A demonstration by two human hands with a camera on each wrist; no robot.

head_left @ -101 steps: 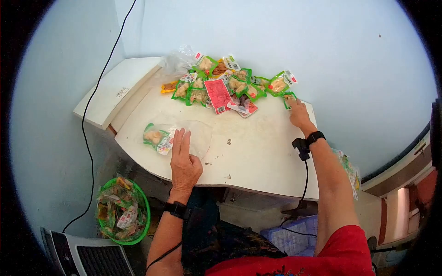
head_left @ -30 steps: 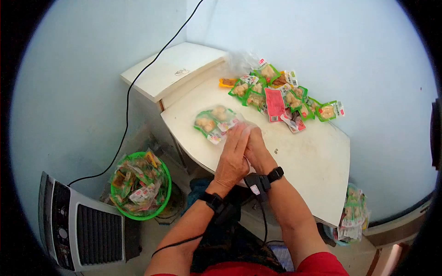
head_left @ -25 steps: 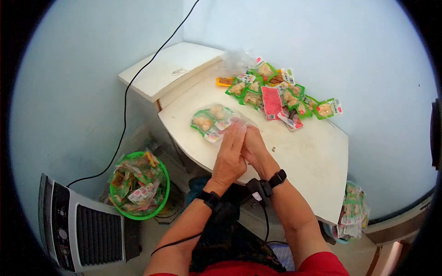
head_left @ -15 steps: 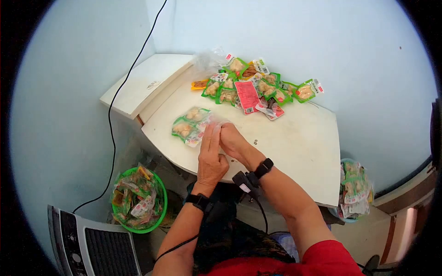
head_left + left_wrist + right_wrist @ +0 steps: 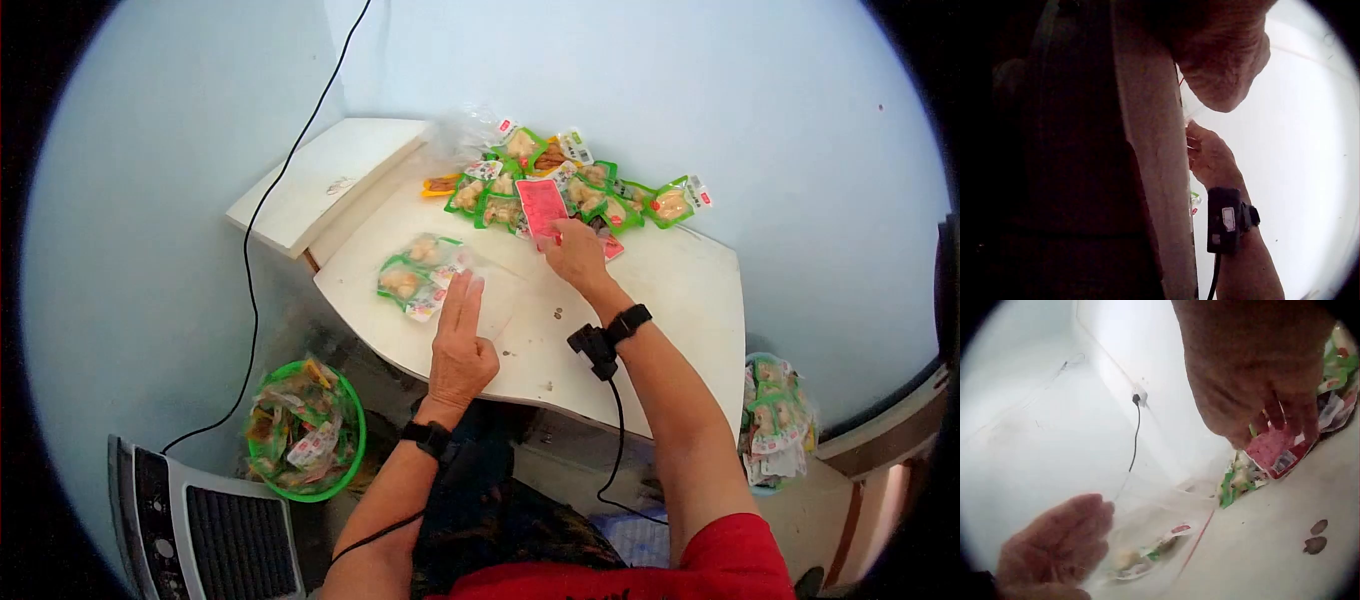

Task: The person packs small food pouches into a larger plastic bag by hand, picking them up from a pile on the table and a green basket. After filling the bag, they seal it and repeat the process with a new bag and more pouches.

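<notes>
A clear plastic bag (image 5: 492, 307) lies on the white table with two green-edged food packets (image 5: 405, 280) inside, pale pieces showing through. My left hand (image 5: 462, 350) rests over the bag's near side, two fingers straight and their tips at the packets. My right hand (image 5: 580, 256) has its fingers on the lower end of a flat red food packet (image 5: 541, 203) at the front of the pile. In the right wrist view, the fingers and thumb of that hand grip the red packet (image 5: 1271, 449), its barcode corner showing below them.
A pile of green-edged packets (image 5: 498, 210) lies along the back of the table, with crumpled clear plastic (image 5: 462, 140) behind. On the floor stand a green basket (image 5: 357, 440) of packets at left and a tub with more packets (image 5: 775, 410) at right. A black cable (image 5: 255, 290) hangs at left.
A second green packet has joined the first in the bag. My right hand has left the bag's mouth and moved back and right to the red packet; my left hand stays on the bag.
</notes>
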